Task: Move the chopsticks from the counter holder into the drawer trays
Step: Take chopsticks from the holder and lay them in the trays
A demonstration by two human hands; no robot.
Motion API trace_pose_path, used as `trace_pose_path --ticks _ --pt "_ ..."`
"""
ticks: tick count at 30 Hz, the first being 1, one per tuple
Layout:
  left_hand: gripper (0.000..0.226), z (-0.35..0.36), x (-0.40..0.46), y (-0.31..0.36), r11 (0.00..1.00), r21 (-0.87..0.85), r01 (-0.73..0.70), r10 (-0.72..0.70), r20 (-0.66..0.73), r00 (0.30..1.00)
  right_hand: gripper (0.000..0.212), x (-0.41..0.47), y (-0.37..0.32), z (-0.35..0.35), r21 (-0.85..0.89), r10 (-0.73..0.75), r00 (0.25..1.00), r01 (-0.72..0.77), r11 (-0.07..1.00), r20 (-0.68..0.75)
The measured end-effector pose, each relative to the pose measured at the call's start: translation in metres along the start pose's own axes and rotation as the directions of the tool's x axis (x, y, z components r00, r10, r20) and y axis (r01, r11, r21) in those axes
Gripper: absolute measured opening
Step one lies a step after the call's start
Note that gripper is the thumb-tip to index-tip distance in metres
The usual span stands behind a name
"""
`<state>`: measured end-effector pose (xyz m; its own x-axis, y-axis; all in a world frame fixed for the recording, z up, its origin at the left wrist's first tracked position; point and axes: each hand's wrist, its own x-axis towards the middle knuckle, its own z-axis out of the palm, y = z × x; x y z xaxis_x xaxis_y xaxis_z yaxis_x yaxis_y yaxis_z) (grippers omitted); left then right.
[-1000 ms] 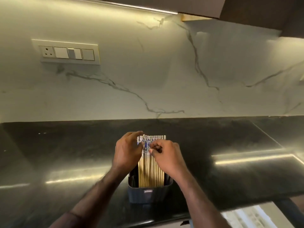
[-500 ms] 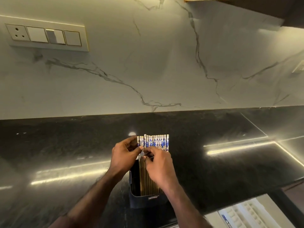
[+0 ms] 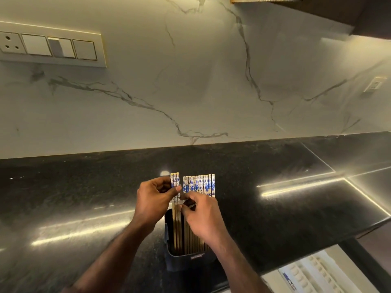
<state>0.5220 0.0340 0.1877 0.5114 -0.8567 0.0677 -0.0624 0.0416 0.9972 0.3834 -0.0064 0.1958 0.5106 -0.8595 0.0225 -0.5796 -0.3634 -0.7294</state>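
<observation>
With my left hand (image 3: 155, 199) pinching a few chopsticks (image 3: 175, 185) apart from the row and my right hand (image 3: 202, 216) fingering the rest, every stick stood in the holder (image 3: 186, 261) on the bench (image 3: 84, 197), none yet in the drawer trays (image 3: 313, 273).

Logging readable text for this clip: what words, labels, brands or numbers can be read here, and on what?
Holder: small pale label on its front, too blurred to read.
Drawer tray: a blue mark, too blurred to read.
Nothing else carries legible text.
</observation>
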Motion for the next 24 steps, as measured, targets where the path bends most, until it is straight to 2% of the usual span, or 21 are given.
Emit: trace_pose_path --ticks 6,12,17,24 --pt "0.021 0.002 0.002 0.073 0.989 0.01 -0.151 0.149 0.121 0.982 0.018 -0.006 -0.003 -0.02 0.215 -0.01 0.995 -0.012 0.977 0.099" --pt "0.018 0.023 -0.006 0.129 0.965 -0.046 -0.257 0.261 0.149 0.954 0.018 -0.031 0.008 -0.058 0.409 -0.012 0.989 -0.05 0.911 0.149" --pt "0.017 0.065 -0.032 0.143 0.963 -0.136 -0.232 0.254 0.179 0.95 0.015 -0.077 0.038 -0.101 0.471 0.029 0.979 -0.123 0.873 0.203" --pt "0.015 0.156 -0.103 0.138 0.959 -0.26 -0.115 0.174 0.216 0.961 0.013 -0.184 0.1 -0.167 0.472 0.099 0.983 -0.161 0.867 0.153"
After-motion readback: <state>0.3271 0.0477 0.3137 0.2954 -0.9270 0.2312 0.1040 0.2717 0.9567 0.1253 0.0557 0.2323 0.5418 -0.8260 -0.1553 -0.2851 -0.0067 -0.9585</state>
